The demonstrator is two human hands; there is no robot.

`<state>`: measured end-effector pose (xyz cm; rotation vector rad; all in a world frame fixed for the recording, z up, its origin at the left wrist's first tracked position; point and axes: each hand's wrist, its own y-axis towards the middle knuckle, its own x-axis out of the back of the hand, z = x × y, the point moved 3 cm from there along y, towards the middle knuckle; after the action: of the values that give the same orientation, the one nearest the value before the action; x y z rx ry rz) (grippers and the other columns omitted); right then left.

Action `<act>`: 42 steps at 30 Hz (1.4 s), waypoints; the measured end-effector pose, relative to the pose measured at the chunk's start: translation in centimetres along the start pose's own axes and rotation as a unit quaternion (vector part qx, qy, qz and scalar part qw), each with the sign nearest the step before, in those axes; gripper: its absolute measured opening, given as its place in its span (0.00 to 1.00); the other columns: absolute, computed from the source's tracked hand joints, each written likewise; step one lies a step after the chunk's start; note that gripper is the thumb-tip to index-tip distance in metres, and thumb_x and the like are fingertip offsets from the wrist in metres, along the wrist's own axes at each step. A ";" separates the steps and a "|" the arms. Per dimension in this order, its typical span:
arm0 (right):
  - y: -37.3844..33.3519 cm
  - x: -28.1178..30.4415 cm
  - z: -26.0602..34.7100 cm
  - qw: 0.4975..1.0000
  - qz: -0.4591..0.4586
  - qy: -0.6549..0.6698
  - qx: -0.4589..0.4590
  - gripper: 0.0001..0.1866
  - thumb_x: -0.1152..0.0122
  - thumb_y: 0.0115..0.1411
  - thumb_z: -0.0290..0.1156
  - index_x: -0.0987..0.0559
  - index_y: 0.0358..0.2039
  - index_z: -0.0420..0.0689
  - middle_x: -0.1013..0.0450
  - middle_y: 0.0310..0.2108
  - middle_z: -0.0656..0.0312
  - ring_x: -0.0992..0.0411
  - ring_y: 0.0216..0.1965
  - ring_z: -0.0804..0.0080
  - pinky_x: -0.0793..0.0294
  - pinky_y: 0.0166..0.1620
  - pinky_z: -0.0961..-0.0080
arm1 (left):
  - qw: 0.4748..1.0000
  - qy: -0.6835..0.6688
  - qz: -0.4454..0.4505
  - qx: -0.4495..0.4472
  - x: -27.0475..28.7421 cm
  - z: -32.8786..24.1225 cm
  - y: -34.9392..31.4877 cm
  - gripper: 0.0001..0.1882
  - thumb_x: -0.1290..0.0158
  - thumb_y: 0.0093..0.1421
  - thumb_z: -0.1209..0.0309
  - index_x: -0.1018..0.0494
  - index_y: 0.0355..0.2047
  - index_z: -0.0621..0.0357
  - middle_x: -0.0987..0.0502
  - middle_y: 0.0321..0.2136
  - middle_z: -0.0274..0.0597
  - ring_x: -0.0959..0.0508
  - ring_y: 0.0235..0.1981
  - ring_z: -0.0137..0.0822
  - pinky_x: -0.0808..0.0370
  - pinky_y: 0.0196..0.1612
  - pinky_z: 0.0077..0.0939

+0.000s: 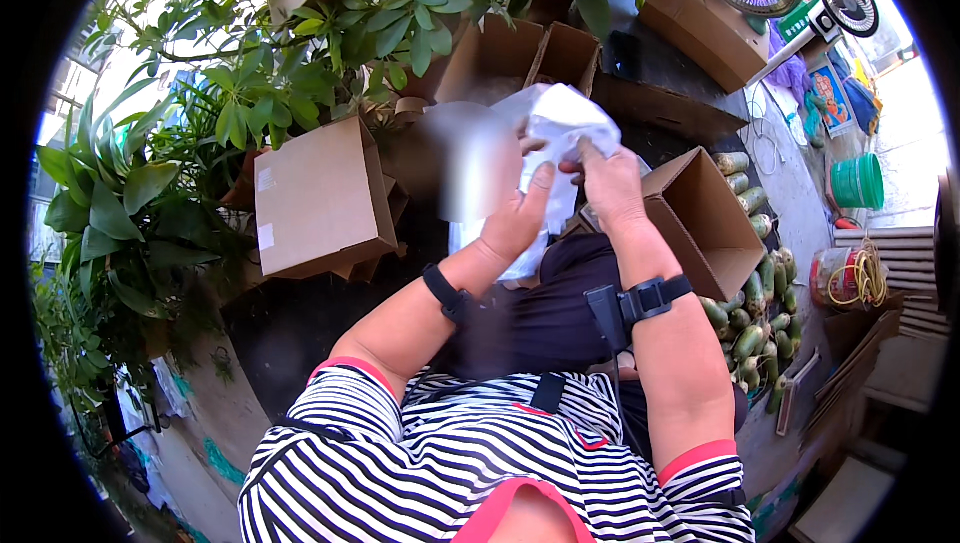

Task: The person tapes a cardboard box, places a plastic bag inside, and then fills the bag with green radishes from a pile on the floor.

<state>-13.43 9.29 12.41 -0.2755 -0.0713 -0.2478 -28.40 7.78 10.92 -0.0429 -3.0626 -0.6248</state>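
Both hands grip a crumpled white sheet of soft wrapping material (560, 133), held up in front of the chest, its long axis running roughly up and down. The left hand (515, 223) clasps its lower part; the right hand (608, 183) pinches its upper edge. Just right of the right hand, an open brown cardboard box (705, 228) shows no contents; beyond it lie green cucumbers (755, 328) in a heap.

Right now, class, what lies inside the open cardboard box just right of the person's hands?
The open cardboard box shows only bare brown inner walls; its bottom is hidden by the right hand and white wrapping. Green cucumbers lie outside it.
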 end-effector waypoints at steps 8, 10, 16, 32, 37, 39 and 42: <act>-1.8 1.6 2.8 0.936 0.063 0.340 0.068 0.08 0.43 0.64 0.29 0.21 0.42 0.40 0.22 0.33 0.61 0.23 0.33 0.73 0.26 0.36 0.78 | 0.927 0.327 0.149 0.109 0.8 5.9 -0.3 0.40 0.37 0.48 0.64 0.38 0.61 0.57 0.41 0.63 0.58 0.43 0.65 0.57 0.46 0.65 0.50; -2.3 1.9 4.6 0.911 0.036 0.408 0.057 0.12 0.44 0.63 0.27 0.24 0.47 0.41 0.23 0.42 0.60 0.24 0.44 0.69 0.26 0.47 0.73 | 0.914 0.368 0.151 0.076 -0.4 7.1 1.1 0.41 0.38 0.48 0.63 0.39 0.63 0.55 0.40 0.63 0.58 0.43 0.66 0.56 0.47 0.65 0.52; -4.5 7.8 8.4 0.895 0.068 0.428 0.105 0.17 0.49 0.66 0.34 0.27 0.53 0.40 0.25 0.47 0.56 0.26 0.47 0.62 0.27 0.52 0.63 | 0.886 0.415 0.206 0.014 -2.5 13.0 3.6 0.24 0.41 0.48 0.72 0.28 0.48 0.52 0.25 0.49 0.53 0.29 0.56 0.52 0.34 0.57 0.51; -7.9 17.3 6.2 0.897 -0.094 0.417 0.107 0.26 0.58 0.69 0.47 0.28 0.55 0.40 0.26 0.51 0.52 0.27 0.51 0.53 0.28 0.55 0.52 | 0.757 0.590 0.245 0.137 3.5 11.1 14.1 0.47 0.40 0.49 0.57 0.47 0.69 0.50 0.51 0.70 0.52 0.53 0.72 0.50 0.56 0.69 0.56; -8.4 17.1 7.0 0.877 -0.090 0.460 0.109 0.24 0.52 0.67 0.48 0.26 0.53 0.43 0.25 0.49 0.55 0.26 0.49 0.54 0.28 0.54 0.52 | 0.817 0.097 0.435 0.366 -3.7 5.8 6.4 0.35 0.58 0.65 0.41 0.25 0.53 0.61 0.35 0.62 0.53 0.37 0.64 0.44 0.40 0.63 0.40; -8.7 17.7 7.1 0.891 -0.106 0.426 0.114 0.25 0.52 0.67 0.49 0.26 0.53 0.44 0.26 0.50 0.55 0.27 0.50 0.54 0.28 0.54 0.52 | 0.747 -0.149 0.451 0.465 -6.8 4.9 2.9 0.40 0.67 0.66 0.36 0.31 0.61 0.57 0.41 0.66 0.54 0.46 0.69 0.46 0.53 0.69 0.42; -9.3 19.3 6.0 0.890 -0.255 0.373 0.053 0.27 0.55 0.66 0.50 0.28 0.56 0.44 0.29 0.55 0.54 0.30 0.55 0.51 0.30 0.56 0.48 | 0.748 -0.400 0.331 0.414 -9.3 1.6 1.9 0.32 0.59 0.69 0.48 0.34 0.61 0.61 0.32 0.60 0.44 0.41 0.66 0.41 0.54 0.70 0.42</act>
<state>2.69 -2.22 22.56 -0.0306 0.6154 -0.8577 -19.08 9.95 10.03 -1.6385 -3.2394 1.0530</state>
